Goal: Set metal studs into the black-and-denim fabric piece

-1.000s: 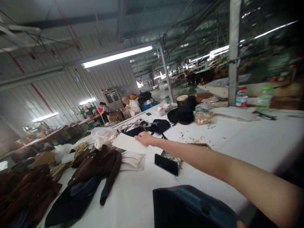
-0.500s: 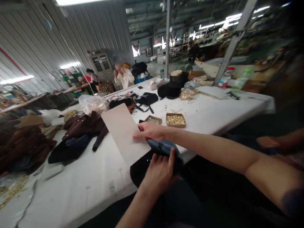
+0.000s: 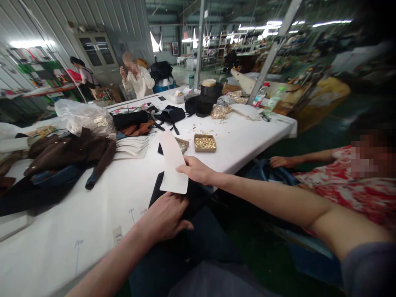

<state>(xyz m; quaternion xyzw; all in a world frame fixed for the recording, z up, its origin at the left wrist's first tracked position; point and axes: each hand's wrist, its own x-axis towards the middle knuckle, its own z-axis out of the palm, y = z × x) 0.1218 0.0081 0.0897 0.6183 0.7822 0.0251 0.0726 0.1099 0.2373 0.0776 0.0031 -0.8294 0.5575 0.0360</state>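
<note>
My right hand point(image 3: 199, 169) pinches a stiff white card point(image 3: 173, 159) by its right edge, with the thumb on top. The card is bowed, and its lower end lies over a piece of black cloth point(image 3: 156, 189) at the table's front edge. Just below the card, my left hand point(image 3: 167, 214) grips the cloth, its fingers bent into it and partly hidden, its thumb pointing right. The rest of the cloth hangs toward my lap, where it blends with dark clothing.
A small box of gold studs point(image 3: 205, 143) stands beyond my right hand. White cards point(image 3: 131, 147) are stacked left of mine, near a brown garment point(image 3: 74, 152) and a plastic bag point(image 3: 86, 117). A seated person point(image 3: 337, 173) is close on the right, holding blue fabric.
My view has swung to the right. The card has turned more edge-on and bent, its lower end now over the black cloth. My left fingers have moved to beneath the card's end.
</note>
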